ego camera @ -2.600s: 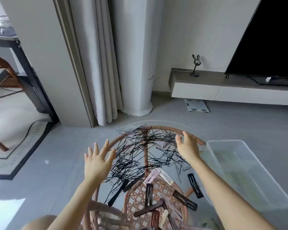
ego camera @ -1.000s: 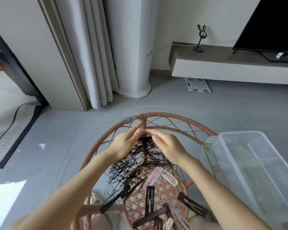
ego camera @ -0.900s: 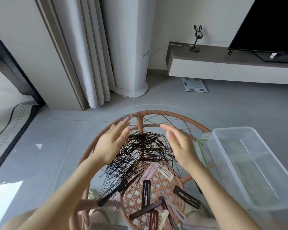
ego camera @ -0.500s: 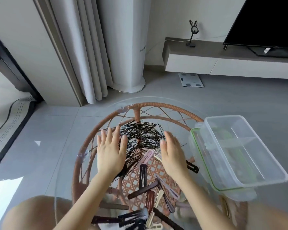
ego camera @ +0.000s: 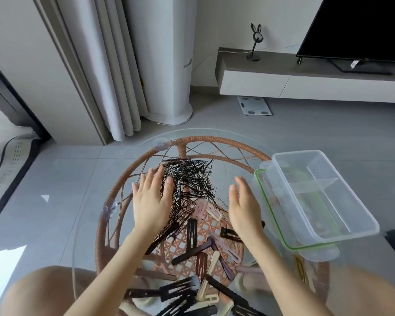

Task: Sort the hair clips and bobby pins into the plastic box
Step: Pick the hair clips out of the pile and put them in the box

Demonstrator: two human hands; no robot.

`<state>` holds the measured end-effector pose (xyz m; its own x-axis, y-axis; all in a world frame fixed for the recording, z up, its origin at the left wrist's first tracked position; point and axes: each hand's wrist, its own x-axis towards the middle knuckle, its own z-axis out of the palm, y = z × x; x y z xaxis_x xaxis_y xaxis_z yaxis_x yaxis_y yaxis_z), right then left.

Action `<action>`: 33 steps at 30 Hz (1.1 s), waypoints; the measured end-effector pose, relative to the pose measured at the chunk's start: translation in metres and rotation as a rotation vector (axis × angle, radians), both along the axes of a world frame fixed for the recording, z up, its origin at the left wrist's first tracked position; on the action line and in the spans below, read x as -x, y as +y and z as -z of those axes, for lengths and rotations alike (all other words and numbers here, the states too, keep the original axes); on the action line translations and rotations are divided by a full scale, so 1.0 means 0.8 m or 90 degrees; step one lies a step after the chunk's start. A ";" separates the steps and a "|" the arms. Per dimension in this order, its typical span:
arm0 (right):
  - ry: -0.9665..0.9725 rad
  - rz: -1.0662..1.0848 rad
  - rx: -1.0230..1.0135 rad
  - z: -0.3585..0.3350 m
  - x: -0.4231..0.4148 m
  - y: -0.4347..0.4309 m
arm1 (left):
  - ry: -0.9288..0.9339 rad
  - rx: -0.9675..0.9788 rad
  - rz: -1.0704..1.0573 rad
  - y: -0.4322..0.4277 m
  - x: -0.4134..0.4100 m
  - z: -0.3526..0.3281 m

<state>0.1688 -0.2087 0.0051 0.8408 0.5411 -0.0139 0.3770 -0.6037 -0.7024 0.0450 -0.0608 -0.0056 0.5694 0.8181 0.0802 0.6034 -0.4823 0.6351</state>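
Desk [ego camera: 84, 224] round, glass top over rattan frame. Bobby pins [ego camera: 187, 181], black, heaped at far centre of glass. Left hand [ego camera: 149, 201] flat, fingers spread, palm down on left edge of heap, holding nothing. Right hand [ego camera: 244, 206] open, fingers together, tilted on edge just right of heap, not touching it, empty. Hair clips [ego camera: 198, 238], black, brown, pink, cream, scattered nearer person between forearms and beyond. Plastic box [ego camera: 322, 197], clear, divided, at right edge of desk, resting on green-rimmed lid [ego camera: 267, 201].
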 end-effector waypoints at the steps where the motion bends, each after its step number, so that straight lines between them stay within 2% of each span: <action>1: -0.008 -0.021 0.036 0.004 0.003 0.003 | 0.017 0.001 0.011 -0.001 -0.004 0.003; 3: -0.027 -0.051 0.055 0.009 0.018 0.019 | 0.027 0.003 0.031 -0.005 -0.019 0.007; 6: 0.017 -0.076 -0.014 0.002 0.045 0.048 | -0.002 0.035 0.020 -0.010 -0.043 0.004; 9: 0.083 -0.079 -0.100 -0.014 0.057 0.059 | -0.082 0.116 0.001 -0.013 -0.045 -0.010; 11: 0.060 -0.072 -0.138 -0.026 0.052 0.039 | -0.113 0.131 0.000 -0.016 -0.026 -0.021; 13: -0.015 -0.075 -0.119 -0.033 0.038 0.003 | -0.066 0.062 0.063 -0.022 0.006 -0.029; 15: -0.081 -0.094 -0.035 -0.034 0.021 -0.040 | 0.002 -0.010 0.205 -0.043 0.043 -0.034; 17: -0.082 -0.139 0.077 -0.030 0.012 -0.074 | 0.056 -0.054 0.370 -0.072 0.072 -0.034; 19: -0.089 -0.222 0.159 -0.022 0.019 -0.096 | 0.060 -0.087 0.505 -0.106 0.092 -0.031; 22: -0.045 -0.327 0.136 -0.016 0.047 -0.109 | -0.002 -0.114 0.635 -0.147 0.107 -0.027; 24: -0.018 -0.329 0.073 -0.021 0.058 -0.119 | 0.006 -0.186 0.709 -0.169 0.112 -0.022; 27: -0.077 -0.268 0.008 -0.033 0.057 -0.157 | 0.114 -0.319 0.780 -0.189 0.118 -0.012; 29: -0.102 -0.279 0.000 -0.034 0.056 -0.195 | 0.174 -0.393 0.787 -0.192 0.118 -0.007; 33: -0.210 -0.385 0.161 -0.009 0.065 -0.259 | 0.184 -0.475 0.703 -0.180 0.107 -0.006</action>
<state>0.1164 -0.4161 0.0121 0.3788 0.9255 0.0022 0.8633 -0.3525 -0.3611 -0.0406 -0.2048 -0.0010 0.9648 -0.2547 0.0661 -0.2503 -0.9658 -0.0683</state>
